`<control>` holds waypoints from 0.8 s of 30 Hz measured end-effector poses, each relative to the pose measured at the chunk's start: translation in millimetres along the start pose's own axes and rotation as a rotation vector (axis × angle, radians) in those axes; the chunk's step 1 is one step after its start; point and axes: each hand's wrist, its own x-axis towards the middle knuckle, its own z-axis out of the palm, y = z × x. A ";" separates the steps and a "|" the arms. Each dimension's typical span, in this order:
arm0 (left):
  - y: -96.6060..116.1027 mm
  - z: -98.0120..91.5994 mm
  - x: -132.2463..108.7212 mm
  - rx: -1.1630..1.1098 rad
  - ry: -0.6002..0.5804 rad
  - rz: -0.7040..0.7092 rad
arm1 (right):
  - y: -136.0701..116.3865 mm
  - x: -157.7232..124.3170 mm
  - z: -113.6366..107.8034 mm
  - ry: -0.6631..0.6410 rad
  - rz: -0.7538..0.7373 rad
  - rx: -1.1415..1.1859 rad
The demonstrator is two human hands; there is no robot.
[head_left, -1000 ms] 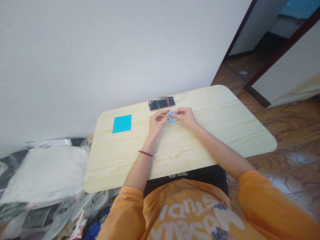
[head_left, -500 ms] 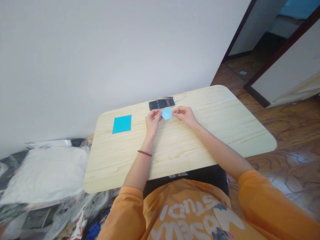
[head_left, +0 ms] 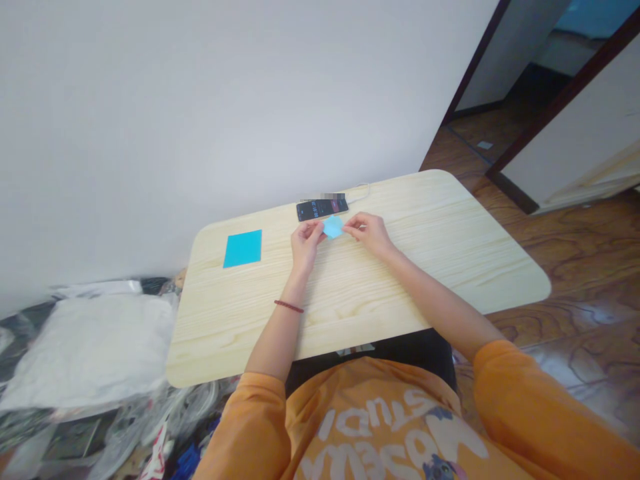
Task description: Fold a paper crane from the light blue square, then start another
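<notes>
Taking the top of the view as twelve o'clock, a pale pine-grain worktop [head_left: 465, 247] with rounded corners spans the middle of the scene, set against a white wall [head_left: 210, 120]. At about ten o'clock from the hands lies a flat square of cyan paper [head_left: 243, 248], well apart from them and with bare wood between. At about twelve o'clock, just beyond the fingertips, a black smartphone [head_left: 321, 209] lies with its lit screen showing, and a white charging cable [head_left: 361, 193] curves away from its right end. Nothing stands between the hands and the paper they work on. A folded piece of light-blue paper [head_left: 333, 227] sits at the centre of the pair, at three o'clock from the left hand [head_left: 305, 241] and at nine o'clock from the right hand [head_left: 367, 235]. Both hands are close together and pinch it from opposite sides, their fingertips touching its edges; whether it clears the wood is hard to tell. A dark red bracelet [head_left: 289, 306] circles the left wrist. Orange sleeves [head_left: 530, 400] enter from the bottom, while a white padded bundle [head_left: 90, 350] lies on the floor at about eight o'clock, and a wooden floor [head_left: 585, 257] and doorway [head_left: 505, 80] fill the right side.
</notes>
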 end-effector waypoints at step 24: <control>4.1 1.8 -1.1 -0.091 0.063 -0.026 | 2.4 1.5 -2.5 -0.107 -0.259 -0.269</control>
